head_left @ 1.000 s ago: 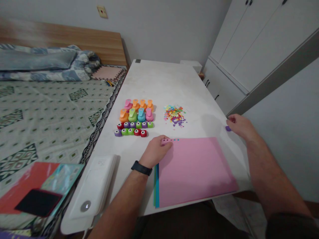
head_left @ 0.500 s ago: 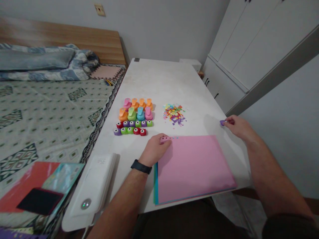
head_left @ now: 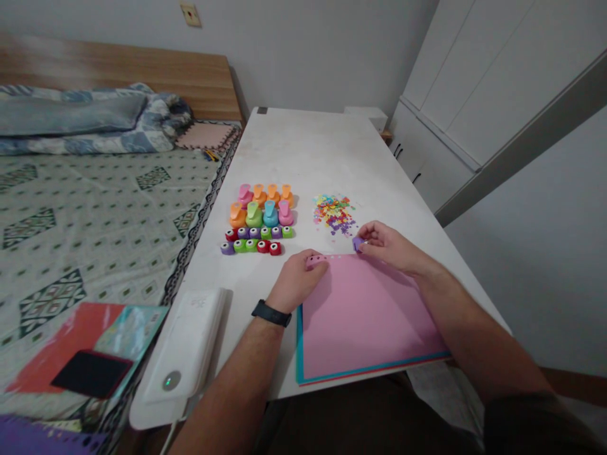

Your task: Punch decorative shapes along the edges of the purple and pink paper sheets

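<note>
A pink sheet of paper (head_left: 370, 309) lies on top of a stack of coloured sheets at the near edge of the white table (head_left: 303, 158). My left hand (head_left: 296, 281) pinches the sheet's far left corner, where a row of small holes shows. My right hand (head_left: 389, 246) holds a small purple paper punch (head_left: 358, 243) at the sheet's far edge, to the right of the holes. Just beyond it lies a pile of coloured paper cut-outs (head_left: 334, 212).
Several paper punches (head_left: 258, 221) stand in neat rows left of the cut-outs. A white device with a lit button (head_left: 183, 354) sits at the table's near left corner. A bed (head_left: 95, 208) runs along the left; white cupboards (head_left: 450, 95) stand at the right.
My right hand has carried the purple punch from the table's right edge leftward to the pink sheet's far edge. My left hand has stayed on the corner.
</note>
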Available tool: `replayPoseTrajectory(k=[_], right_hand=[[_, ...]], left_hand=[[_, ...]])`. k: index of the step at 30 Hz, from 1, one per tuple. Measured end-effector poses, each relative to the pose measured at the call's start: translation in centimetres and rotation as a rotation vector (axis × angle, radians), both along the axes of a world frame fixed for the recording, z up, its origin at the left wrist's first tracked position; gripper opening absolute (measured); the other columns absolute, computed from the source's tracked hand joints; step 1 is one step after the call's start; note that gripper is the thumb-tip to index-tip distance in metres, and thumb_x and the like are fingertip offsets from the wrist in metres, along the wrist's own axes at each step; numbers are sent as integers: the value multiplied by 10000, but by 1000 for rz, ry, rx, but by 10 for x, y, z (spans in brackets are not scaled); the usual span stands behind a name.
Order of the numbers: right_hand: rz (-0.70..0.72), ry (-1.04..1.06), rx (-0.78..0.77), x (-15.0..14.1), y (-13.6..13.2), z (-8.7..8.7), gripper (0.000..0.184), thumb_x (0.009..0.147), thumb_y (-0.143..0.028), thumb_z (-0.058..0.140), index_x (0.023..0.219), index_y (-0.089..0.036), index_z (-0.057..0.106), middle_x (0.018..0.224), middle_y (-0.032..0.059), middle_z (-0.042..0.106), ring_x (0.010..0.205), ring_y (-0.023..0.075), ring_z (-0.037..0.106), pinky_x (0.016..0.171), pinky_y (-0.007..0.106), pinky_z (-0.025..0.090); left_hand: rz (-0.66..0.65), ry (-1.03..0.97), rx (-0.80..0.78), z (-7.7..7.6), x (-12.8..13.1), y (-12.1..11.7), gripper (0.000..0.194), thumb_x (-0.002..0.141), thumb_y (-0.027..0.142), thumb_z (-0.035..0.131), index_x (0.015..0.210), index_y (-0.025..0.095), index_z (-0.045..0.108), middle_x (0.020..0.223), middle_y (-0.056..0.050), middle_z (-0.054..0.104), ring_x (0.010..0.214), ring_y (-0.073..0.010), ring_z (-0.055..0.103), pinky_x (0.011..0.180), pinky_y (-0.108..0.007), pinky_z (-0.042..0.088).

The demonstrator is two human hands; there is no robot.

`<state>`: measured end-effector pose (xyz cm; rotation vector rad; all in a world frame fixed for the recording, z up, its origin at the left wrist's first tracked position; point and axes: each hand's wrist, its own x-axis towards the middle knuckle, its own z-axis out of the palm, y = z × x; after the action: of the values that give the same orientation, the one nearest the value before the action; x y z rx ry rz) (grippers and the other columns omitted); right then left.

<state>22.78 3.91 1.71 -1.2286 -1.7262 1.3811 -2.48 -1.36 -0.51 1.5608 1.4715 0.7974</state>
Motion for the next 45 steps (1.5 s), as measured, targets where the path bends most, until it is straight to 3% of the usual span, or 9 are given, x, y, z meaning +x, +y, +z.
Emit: replayPoseTrajectory(k=[3,10,17,34,45], right_hand=[[51,-33,-7,-7,5,-4,482,761,-256,765,1217,-197,621,1111,73,678,890,170,640,861,358,531],[100,-123,-28,-8,11,-3,436,730,-249,793,1150,-188,692,981,54,713,832,174,641,802,333,524],[138,-266,80,-12,10,7,370,741,-312,792,1087,-194,731,926,40,714,774,169,607,765,328,490],[300,-325,92,-16,9,5,302,777,-363,763,1013,-182,709,894,24,693,798,166,597,752,291,452],[315,-348,115,-16,9,10,265,791,-354,752,985,-183,699,889,22,689,812,169,596,762,291,450]], left_hand=[[8,0,20,0,0,0,261,840,391,623,953,179,727,859,-42,736,724,-179,617,647,-260,427],[21,-25,41,2,1,0,258,837,384,629,969,186,730,887,-42,741,749,-183,622,659,-257,437],[11,-34,41,1,2,0,261,841,391,631,968,185,728,881,-47,737,736,-179,617,651,-256,433],[-5,-7,109,0,4,-2,225,896,365,580,974,193,702,882,-28,730,797,-179,637,690,-254,446],[3,-18,119,-3,5,-2,232,905,381,578,985,200,701,853,-17,724,744,-167,624,662,-256,439]])
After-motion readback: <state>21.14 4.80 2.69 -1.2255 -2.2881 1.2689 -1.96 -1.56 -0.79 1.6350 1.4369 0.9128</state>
